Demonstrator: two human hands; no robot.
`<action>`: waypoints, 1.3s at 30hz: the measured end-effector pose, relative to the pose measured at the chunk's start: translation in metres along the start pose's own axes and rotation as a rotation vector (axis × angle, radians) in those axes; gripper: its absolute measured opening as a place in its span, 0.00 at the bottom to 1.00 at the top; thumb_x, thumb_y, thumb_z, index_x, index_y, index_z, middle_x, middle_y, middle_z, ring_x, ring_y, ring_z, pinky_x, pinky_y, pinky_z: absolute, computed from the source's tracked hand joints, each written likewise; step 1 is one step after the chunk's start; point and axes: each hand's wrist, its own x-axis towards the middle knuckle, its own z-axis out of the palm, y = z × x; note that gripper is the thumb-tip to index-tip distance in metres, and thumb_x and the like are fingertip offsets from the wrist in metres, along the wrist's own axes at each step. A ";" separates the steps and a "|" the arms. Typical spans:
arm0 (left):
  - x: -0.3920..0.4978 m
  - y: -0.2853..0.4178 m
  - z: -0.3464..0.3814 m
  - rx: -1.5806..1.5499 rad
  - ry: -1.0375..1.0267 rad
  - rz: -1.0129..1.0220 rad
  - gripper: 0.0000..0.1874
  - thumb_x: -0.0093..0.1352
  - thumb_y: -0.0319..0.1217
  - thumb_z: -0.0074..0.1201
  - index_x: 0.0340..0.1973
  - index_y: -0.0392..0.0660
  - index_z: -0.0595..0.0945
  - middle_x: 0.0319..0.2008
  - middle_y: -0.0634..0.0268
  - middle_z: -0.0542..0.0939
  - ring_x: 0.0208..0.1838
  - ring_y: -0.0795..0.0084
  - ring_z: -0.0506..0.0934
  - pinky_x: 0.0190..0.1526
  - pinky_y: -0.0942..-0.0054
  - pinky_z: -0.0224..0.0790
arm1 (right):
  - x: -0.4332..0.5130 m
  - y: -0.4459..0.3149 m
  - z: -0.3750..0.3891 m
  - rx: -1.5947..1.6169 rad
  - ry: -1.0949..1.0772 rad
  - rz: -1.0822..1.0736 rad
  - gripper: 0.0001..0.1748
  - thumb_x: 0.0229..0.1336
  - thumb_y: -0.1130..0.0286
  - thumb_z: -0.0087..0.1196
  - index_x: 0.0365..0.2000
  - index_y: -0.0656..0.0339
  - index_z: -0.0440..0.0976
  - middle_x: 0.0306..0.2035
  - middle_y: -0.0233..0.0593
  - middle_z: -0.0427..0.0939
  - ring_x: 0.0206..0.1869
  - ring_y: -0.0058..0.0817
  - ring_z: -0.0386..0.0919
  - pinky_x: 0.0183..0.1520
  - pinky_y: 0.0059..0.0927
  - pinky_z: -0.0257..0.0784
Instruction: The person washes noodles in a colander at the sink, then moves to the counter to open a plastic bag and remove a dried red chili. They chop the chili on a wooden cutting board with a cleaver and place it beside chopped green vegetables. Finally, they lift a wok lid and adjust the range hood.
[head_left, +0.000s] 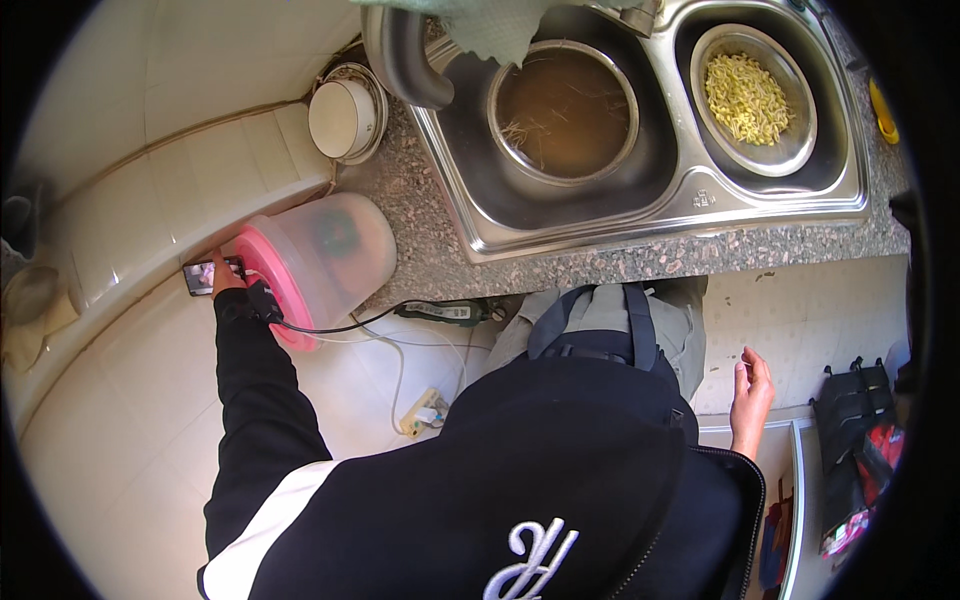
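My left hand (224, 277) is at the far left, around a smartphone (201, 278) with a lit screen. Part of the screen is covered by the hand. Right beside it is the pink lid (281, 289) of a translucent plastic container (341, 244), which has something green and reddish inside. A black device (263, 300) with a cable sits at my left wrist. My right hand (752, 394) hangs at my right side below the counter edge, empty, its fingers loosely bent.
In the steel double sink (465, 202), a round basin (634, 124) holds brownish water with thin strands; an oval bowl (806, 142) holds bean sprouts (746, 97). A green cloth (495, 26) hangs above. White enamel bowls (341, 120) stand left. A power strip (421, 412) with cords lies low.
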 end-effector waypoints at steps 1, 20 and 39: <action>-0.018 0.006 0.001 0.349 0.023 0.264 0.30 0.70 0.59 0.53 0.40 0.40 0.81 0.32 0.57 0.80 0.33 0.63 0.79 0.32 0.61 0.76 | 0.006 -0.001 0.000 -0.005 -0.003 -0.007 0.17 0.68 0.73 0.53 0.54 0.68 0.76 0.49 0.51 0.81 0.50 0.40 0.81 0.54 0.37 0.75; -0.619 0.102 0.291 -1.085 -1.228 1.078 0.26 0.69 0.43 0.59 0.52 0.33 0.77 0.51 0.48 0.72 0.39 0.70 0.74 0.40 0.73 0.71 | 0.057 -0.092 -0.059 0.155 -0.026 -0.386 0.15 0.64 0.77 0.56 0.51 0.67 0.78 0.45 0.45 0.82 0.47 0.34 0.82 0.52 0.32 0.75; -0.851 0.144 0.289 -1.087 -1.931 0.581 0.13 0.73 0.34 0.48 0.42 0.37 0.79 0.38 0.59 0.78 0.37 0.70 0.77 0.40 0.70 0.70 | 0.089 0.063 -0.211 0.103 -0.018 -0.473 0.17 0.59 0.82 0.44 0.44 0.68 0.79 0.41 0.51 0.82 0.46 0.40 0.82 0.52 0.36 0.75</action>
